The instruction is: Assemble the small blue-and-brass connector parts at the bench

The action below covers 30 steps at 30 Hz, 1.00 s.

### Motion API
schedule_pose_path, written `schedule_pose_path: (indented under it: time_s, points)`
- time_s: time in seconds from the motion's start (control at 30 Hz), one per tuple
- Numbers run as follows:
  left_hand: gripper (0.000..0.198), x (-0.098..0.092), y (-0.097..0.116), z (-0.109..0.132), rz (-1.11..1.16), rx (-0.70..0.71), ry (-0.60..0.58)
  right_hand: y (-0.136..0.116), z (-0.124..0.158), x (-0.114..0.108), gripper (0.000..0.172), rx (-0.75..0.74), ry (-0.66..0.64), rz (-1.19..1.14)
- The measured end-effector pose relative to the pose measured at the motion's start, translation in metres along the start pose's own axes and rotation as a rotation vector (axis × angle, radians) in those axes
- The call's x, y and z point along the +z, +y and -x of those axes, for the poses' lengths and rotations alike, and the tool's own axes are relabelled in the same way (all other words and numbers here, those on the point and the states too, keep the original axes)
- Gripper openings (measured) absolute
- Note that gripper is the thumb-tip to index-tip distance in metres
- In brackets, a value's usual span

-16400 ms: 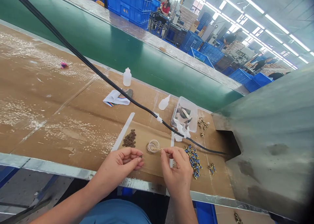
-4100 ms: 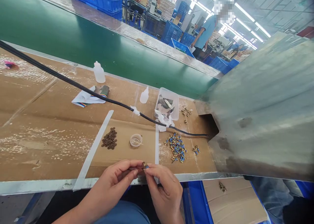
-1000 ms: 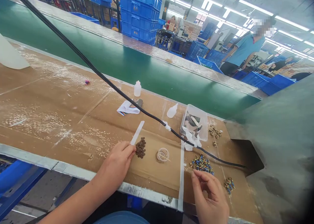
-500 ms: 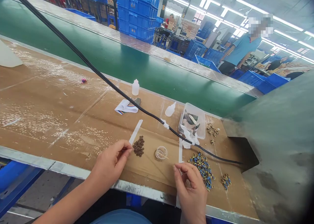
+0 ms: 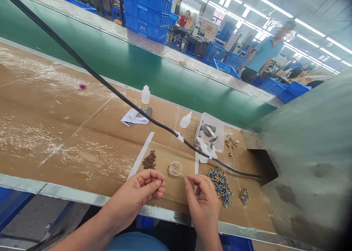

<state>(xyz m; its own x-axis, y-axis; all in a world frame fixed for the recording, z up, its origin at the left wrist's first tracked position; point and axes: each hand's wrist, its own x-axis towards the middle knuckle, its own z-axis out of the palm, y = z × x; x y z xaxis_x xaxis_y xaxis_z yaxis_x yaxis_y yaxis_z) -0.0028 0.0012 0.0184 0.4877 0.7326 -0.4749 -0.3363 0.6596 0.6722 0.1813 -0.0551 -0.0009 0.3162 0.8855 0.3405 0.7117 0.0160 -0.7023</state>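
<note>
The person's hands had drawn back in on either side of the small clear cup [image 5: 175, 168]: the right hand [image 5: 202, 201] pinched closed at the tip of the cup's thin stick [image 5: 178, 172], the left hand [image 5: 134, 196] curled shut, anything held too small to tell.

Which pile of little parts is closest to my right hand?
The large blue-and-gold pile, just right of your right hand; the smaller one lies farther right, and the dark brown pile sits left of the clear cup.
</note>
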Motion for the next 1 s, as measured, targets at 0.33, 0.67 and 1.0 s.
schedule_pose_path:
  time_s: [0.33,0.67,1.0]
  points:
    - [0.011,0.0,0.0,-0.003,-0.024,-0.007,-0.021,-0.006,-0.009,0.004,0.01,-0.02,-0.053,-0.001]
    - [0.011,-0.005,-0.002,-0.006,-0.106,-0.021,-0.037,-0.012,-0.012,0.007,0.011,-0.081,-0.046,0.037]
    - [0.008,-0.005,-0.004,-0.006,-0.244,0.081,0.001,-0.016,-0.012,0.007,0.009,-0.072,-0.052,0.001]
